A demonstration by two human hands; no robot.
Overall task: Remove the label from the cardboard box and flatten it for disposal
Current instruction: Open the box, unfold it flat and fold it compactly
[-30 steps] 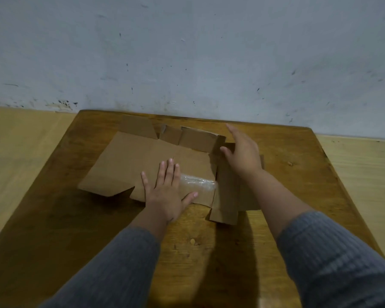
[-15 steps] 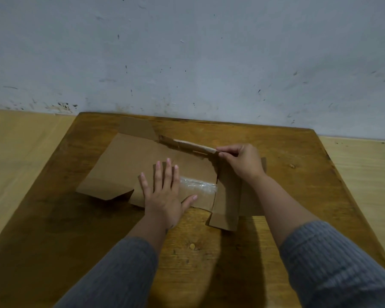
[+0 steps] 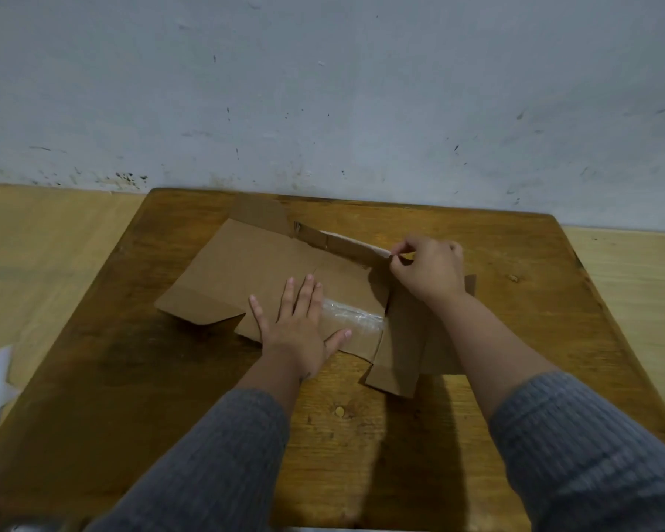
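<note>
two hands work the flattened brown cardboard box [image 3: 269, 270], lying mid-table on the wooden table [image 3: 534, 301], long axis left to right. the left hand [image 3: 300, 328] presses it flat, fingers straight. the right hand [image 3: 430, 270] pinches the pale tape strip [image 3: 352, 241] at the raised far flap. the board looks light, stiff and creasable; hold it near the edges.

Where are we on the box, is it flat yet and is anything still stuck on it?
Mostly flat: the cardboard box lies opened out on the table, the left hand pressing it down with straight fingers. In hand: the right hand pinches the end of a pale strip along the raised far flap. Left: that strip, the clear tape beside the left hand, and the flaps not lying flat.
</note>
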